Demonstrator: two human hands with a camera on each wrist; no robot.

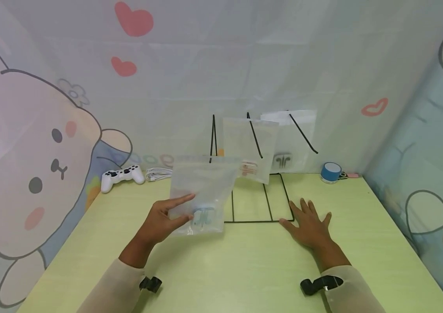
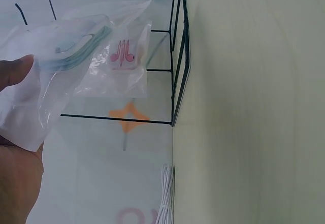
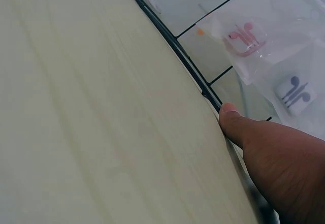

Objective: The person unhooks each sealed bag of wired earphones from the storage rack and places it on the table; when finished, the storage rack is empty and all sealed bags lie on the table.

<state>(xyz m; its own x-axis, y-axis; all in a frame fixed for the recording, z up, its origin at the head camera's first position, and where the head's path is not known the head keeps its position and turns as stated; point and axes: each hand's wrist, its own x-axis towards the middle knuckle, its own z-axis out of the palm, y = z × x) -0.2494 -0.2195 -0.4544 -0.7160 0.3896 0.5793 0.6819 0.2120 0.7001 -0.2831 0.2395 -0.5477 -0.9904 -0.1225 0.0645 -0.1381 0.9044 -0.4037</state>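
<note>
A clear plastic bag (image 1: 206,187) with blue earphones (image 1: 203,216) in a case has its top edge at the tip of the left hook of a black wire rack (image 1: 258,221). My left hand (image 1: 162,219) holds this bag by its left side, index finger and thumb on the front; the other fingers are hidden. In the left wrist view the thumb (image 2: 23,71) lies against the crumpled plastic. My right hand (image 1: 309,224) rests spread at the rack's front right corner. Its thumb (image 3: 230,113) touches the base rail in the right wrist view.
Bags with red earphones (image 1: 250,168) and black earphones (image 1: 283,161) hang on the other hooks. A white game controller (image 1: 122,177) and a coiled white cable (image 1: 159,174) lie at the back left. A blue cylinder (image 1: 330,172) and a pink-handled item (image 1: 351,175) are at the back right.
</note>
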